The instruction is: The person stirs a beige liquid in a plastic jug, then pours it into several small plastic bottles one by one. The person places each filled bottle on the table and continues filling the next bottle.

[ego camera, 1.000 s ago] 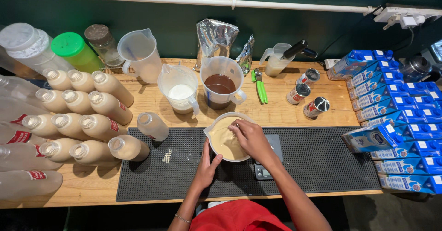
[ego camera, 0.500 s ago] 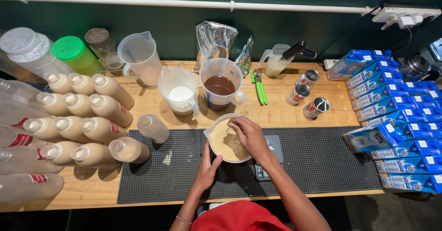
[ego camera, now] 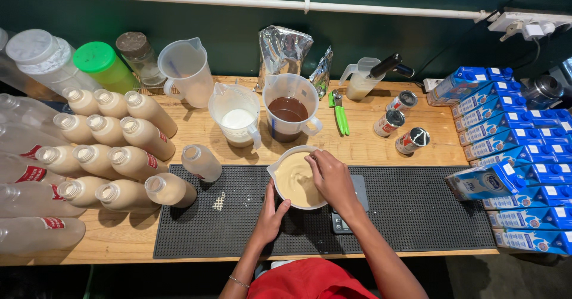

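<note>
Wooden table (ego camera: 381,147) carries a black ribbed rubber mat (ego camera: 429,215) along its near edge. At the mat's centre stands a clear plastic jug (ego camera: 296,180), nearly full of thick beige liquid and resting on a small scale (ego camera: 348,218). Judged heavy, with smooth, possibly slippery walls, it is best taken low on both sides, or by the handle if one shows. Left hand (ego camera: 271,215) braces the near left wall, fingers spread. Right hand (ego camera: 333,180) curls over the far right rim; whether it grips anything cannot be told. Filled bottles (ego camera: 125,162), glossy and cylindrical, lie at left.
</note>
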